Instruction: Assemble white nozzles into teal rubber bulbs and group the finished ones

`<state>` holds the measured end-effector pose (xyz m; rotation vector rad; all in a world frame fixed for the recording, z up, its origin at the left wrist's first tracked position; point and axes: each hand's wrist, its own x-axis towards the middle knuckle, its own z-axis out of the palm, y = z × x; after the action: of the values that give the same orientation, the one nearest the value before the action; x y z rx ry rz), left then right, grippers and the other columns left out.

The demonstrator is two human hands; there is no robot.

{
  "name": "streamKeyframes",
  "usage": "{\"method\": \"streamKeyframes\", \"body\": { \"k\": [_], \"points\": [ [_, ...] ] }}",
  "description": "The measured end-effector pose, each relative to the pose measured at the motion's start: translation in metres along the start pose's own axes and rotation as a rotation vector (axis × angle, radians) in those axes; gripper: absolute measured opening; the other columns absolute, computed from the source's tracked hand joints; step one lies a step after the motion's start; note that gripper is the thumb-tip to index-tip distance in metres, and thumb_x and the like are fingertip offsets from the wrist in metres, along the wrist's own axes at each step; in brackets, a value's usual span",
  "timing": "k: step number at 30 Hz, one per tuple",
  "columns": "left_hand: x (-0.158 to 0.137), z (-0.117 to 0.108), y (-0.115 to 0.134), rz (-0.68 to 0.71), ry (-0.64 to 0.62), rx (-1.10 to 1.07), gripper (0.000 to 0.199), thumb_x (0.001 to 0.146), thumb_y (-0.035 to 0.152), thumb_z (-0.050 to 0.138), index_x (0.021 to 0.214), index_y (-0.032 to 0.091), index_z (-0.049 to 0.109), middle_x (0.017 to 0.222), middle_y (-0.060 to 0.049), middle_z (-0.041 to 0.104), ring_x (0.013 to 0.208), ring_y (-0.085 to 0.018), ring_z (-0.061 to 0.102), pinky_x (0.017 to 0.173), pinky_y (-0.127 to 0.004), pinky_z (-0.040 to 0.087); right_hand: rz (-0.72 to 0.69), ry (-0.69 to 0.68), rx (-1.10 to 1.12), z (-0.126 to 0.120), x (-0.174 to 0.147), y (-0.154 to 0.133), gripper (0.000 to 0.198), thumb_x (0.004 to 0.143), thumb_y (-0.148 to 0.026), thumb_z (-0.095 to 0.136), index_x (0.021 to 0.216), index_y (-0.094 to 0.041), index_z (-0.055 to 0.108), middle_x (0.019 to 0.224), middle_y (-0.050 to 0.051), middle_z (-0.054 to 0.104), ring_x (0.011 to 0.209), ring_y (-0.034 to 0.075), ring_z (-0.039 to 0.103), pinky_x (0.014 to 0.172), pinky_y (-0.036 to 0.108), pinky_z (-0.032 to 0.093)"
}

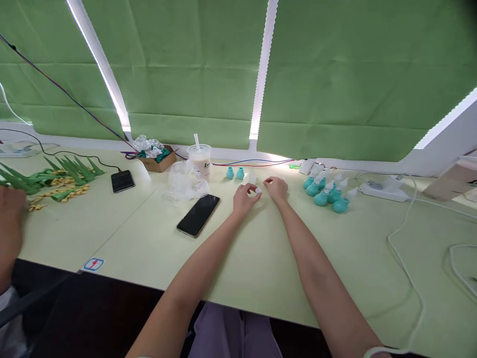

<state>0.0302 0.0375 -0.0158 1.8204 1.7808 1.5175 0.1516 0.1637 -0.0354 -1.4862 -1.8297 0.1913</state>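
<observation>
My left hand (244,200) is closed in a pinch, with a small white piece (258,191) at its thumb and fingertips. Close by on the right, my right hand (277,189) has thumb and finger pressed together; whatever is between them is too small to make out. Just beyond the left hand stands a pale translucent nozzle (253,178). Two teal rubber bulbs (240,173) without nozzles sit upright behind it, to the left. Right of my hands is a group of several teal bulbs with whitish pointed nozzles (328,194).
A black phone (198,215), a crumpled plastic bag (182,184) and a drink cup (201,161) lie to the left. Beyond are a cardboard box (158,160), another phone (122,181) and green artificial stems (70,174) near another person's hand (11,214). A white cable (398,253) crosses the right side.
</observation>
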Motion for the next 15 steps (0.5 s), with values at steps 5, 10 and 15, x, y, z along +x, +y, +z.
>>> {"method": "streamKeyframes", "body": {
  "k": [5,10,15],
  "points": [
    [-0.003,0.0,-0.003,0.032,-0.106,0.034,0.014,0.074,0.032,0.064,0.086,0.025,0.062,0.083,0.001,0.066,0.081,-0.016,0.054,0.072,-0.03,0.043,0.105,0.045,0.459,-0.023,-0.027,-0.009,0.022,0.071,-0.038,0.06,0.077,-0.019,0.069,0.084,0.004,0.07,0.071,0.017,0.056,0.072,0.03,0.043],
    [-0.009,0.001,0.0,0.105,-0.192,0.137,0.015,0.075,0.032,0.063,0.088,0.024,0.064,0.085,-0.002,0.066,0.085,-0.019,0.053,0.07,-0.03,0.041,0.125,-0.003,0.733,-0.053,-0.076,-0.01,0.026,0.064,-0.042,0.064,0.073,-0.017,0.068,0.08,0.005,0.07,0.073,0.017,0.058,0.075,0.03,0.046],
    [-0.027,0.008,0.017,0.192,-0.337,0.241,0.01,0.076,0.025,0.062,0.085,0.024,0.066,0.085,-0.003,0.066,0.091,-0.02,0.052,0.067,-0.029,0.041,0.18,-0.015,0.756,-0.072,-0.107,-0.001,0.026,0.062,-0.042,0.066,0.072,-0.018,0.068,0.079,0.005,0.07,0.073,0.017,0.059,0.075,0.031,0.047]
  ]
}}
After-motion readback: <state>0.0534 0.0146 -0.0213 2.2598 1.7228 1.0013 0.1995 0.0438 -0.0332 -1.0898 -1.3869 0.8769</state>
